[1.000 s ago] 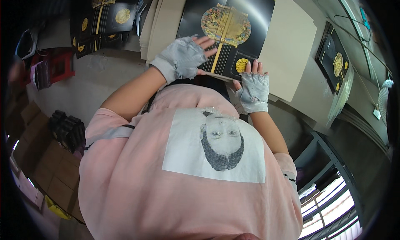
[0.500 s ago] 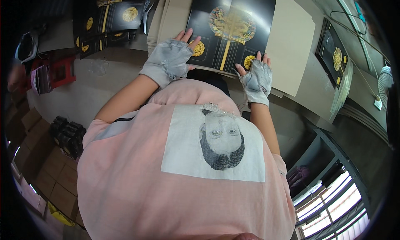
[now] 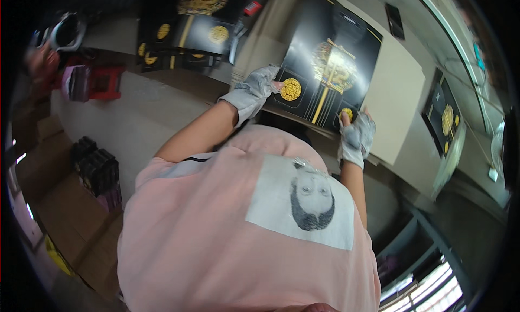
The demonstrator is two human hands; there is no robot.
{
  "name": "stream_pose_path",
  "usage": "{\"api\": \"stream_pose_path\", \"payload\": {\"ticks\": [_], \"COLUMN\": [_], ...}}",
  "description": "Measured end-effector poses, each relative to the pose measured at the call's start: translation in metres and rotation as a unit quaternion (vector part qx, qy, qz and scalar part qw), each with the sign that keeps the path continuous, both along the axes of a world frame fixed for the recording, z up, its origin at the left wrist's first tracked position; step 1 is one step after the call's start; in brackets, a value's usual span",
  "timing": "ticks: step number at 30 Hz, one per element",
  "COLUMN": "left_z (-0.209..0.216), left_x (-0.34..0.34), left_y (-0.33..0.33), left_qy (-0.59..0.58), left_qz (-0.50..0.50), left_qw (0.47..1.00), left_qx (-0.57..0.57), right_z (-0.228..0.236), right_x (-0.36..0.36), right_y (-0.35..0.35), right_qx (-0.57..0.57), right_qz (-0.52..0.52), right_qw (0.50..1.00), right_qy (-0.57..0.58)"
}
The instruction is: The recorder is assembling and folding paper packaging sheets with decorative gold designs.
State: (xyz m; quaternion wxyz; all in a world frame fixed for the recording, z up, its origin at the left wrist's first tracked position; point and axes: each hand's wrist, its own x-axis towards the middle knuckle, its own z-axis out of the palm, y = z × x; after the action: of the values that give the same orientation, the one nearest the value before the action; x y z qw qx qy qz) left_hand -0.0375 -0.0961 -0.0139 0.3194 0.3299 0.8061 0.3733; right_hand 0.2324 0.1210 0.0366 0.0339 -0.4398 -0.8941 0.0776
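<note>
A glossy black printed sheet (image 3: 303,52) with a gold emblem and round gold medallions lies tilted in front of me, over pale grey board sheets (image 3: 398,89). In a grey fingerless glove, my left hand (image 3: 253,93) holds the black sheet's left edge near its lower corner, thumb on top and the other fingers mostly hidden. My right hand (image 3: 357,137), gloved the same way, grips the lower right corner, its thumb beside a medallion and its fingertips at the edge. Both hands are closed on the sheet.
More black-and-gold printed pieces (image 3: 203,33) lie at the far left, and another stack (image 3: 441,117) stands at the right. A dark phone-like slab (image 3: 395,21) rests beyond the boards. A red stool (image 3: 105,81) and bundled black boxes (image 3: 97,168) are at the left.
The view has shifted, so the scene sits further right and lower. My hands, formerly spread flat on the black sheet, now grip its edges with thumbs on top.
</note>
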Motion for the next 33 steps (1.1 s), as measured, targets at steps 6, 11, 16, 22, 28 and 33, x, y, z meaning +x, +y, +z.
{"api": "stream_pose_path", "payload": {"ticks": [6, 11, 16, 22, 28, 33], "left_z": [0.083, 0.018, 0.002, -0.002, 0.097, 0.049], "left_x": [-0.089, -0.256, -0.325, -0.304, -0.112, -0.032], "left_y": [-0.061, -0.207, -0.228, -0.208, -0.047, 0.007], "left_qy": [-0.177, -0.015, 0.117, 0.353, 0.390, 0.368], "left_qz": [0.284, 0.216, 0.391, 0.314, 0.039, -0.049], "left_qw": [0.925, 0.955, 0.911, 0.868, 0.914, 0.928], "left_qx": [0.181, 0.202, 0.056, -0.152, -0.107, -0.018], "right_z": [-0.013, -0.008, -0.008, -0.012, -0.011, -0.013], "right_x": [0.002, -0.008, -0.002, -0.002, -0.002, -0.002], "right_y": [-0.013, -0.016, -0.019, -0.018, -0.019, -0.020], "right_qx": [0.022, 0.030, 0.054, 0.056, 0.040, 0.040], "right_qz": [0.001, 0.067, 0.047, 0.051, 0.039, 0.036], "right_qw": [0.999, 0.996, 0.995, 0.996, 0.998, 0.998], "right_qy": [0.029, -0.042, -0.064, -0.042, -0.039, -0.035]}}
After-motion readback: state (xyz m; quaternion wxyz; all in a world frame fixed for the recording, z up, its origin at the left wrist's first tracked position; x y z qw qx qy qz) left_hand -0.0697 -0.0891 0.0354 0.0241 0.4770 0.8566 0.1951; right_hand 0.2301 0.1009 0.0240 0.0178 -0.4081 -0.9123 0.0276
